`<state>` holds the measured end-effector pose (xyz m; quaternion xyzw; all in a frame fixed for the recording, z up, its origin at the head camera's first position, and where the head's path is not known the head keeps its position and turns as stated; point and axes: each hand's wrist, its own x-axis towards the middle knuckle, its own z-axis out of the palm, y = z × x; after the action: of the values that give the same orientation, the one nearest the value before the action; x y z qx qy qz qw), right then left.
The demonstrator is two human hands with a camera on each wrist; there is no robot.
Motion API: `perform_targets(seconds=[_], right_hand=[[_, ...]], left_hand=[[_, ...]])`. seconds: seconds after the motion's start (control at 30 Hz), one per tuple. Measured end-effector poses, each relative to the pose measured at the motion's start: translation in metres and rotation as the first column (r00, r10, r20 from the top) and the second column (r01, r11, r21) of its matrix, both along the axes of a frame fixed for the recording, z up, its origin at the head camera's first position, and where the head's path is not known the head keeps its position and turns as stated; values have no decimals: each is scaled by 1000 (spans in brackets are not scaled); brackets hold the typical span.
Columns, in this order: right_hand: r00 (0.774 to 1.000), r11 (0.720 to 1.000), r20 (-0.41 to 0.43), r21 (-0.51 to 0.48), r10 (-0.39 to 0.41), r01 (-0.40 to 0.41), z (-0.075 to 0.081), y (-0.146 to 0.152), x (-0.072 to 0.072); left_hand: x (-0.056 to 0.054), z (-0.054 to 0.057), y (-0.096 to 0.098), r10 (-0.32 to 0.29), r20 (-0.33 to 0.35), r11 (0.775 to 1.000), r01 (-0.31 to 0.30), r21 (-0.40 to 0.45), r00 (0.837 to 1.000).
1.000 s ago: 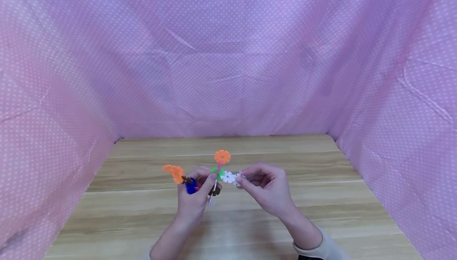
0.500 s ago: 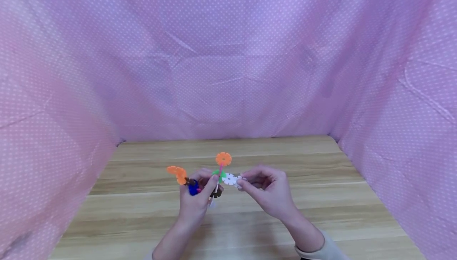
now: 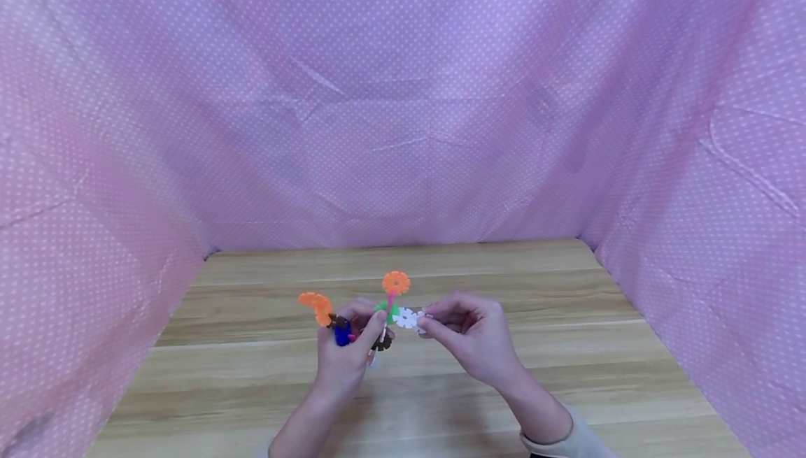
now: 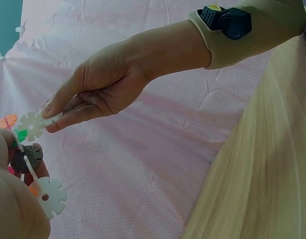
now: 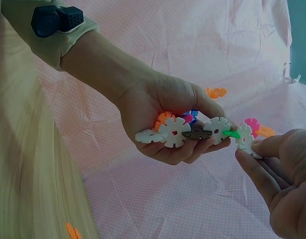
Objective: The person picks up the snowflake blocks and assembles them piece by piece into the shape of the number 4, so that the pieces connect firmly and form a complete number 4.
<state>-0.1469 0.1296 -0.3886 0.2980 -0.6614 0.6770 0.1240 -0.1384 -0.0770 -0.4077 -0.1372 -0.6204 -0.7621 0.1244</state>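
Observation:
An assembly of interlocking snowflake discs is gripped in my left hand (image 3: 341, 361), at the middle of the head view. On its left side are orange discs (image 3: 316, 304) and a blue disc (image 3: 343, 333). A single orange disc (image 3: 396, 283) sticks out at the top, above a green disc (image 3: 383, 309). My right hand (image 3: 481, 339) pinches the outer of two white discs between thumb and fingers. The inner white disc (image 5: 244, 133) meets the green disc. White discs (image 5: 175, 132) and a dark disc (image 5: 200, 131) line my left fingers. My palm hides part of the assembly.
Both hands are above a wood-grain table (image 3: 252, 388). Pink dotted cloth (image 3: 403, 129) stands around its back and sides. One small orange piece (image 5: 73, 230) shows at the bottom of the right wrist view.
Both hands keep their hold. The assembly and the left hand appear slightly lower and further right, partly with a small shift of the view. The white discs remain beside the green one.

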Motion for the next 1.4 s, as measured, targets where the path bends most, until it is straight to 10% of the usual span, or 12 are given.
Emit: perform_targets(seconds=[0.57, 1.07, 1.4], right_hand=[[1000, 1000, 12, -10, 3, -3, -2, 0, -1], [992, 955, -121, 290, -32, 66, -4, 11, -4], [998, 950, 51, 311, 25, -40, -7, 15, -5]], left_hand=[[1, 2, 1, 33, 51, 999, -32, -23, 998], [-5, -7, -1, 22, -109, 990, -37, -138, 994], [-7, -5, -9, 63, -62, 964, -77, -255, 996]])
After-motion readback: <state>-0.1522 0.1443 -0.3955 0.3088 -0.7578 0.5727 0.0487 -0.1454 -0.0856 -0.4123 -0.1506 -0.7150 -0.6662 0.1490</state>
